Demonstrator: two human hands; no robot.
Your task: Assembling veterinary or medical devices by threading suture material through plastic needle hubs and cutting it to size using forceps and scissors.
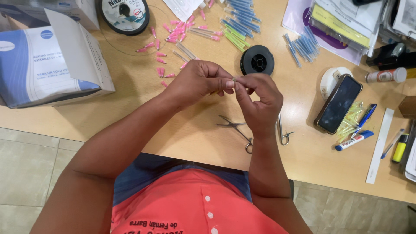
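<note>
Both hands meet above the wooden table [130, 108]. My left hand [197, 82] and my right hand [258, 102] pinch one tiny pale piece [234, 79] between thumbs and fingertips; its exact kind is too small to tell. Below the hands lies a pair of metal forceps [236, 130], and a second metal tool [284, 132] shows right of my right wrist. A small black spool [257, 60] sits just beyond the fingers.
Pink needle caps [173, 32] and blue-capped needles [240, 19] lie scattered at the back. An open white and blue box [43, 65] stands left, a large line spool [125, 14] behind it. A phone [338, 104], markers [354, 140], a ruler [380, 145] and papers are right.
</note>
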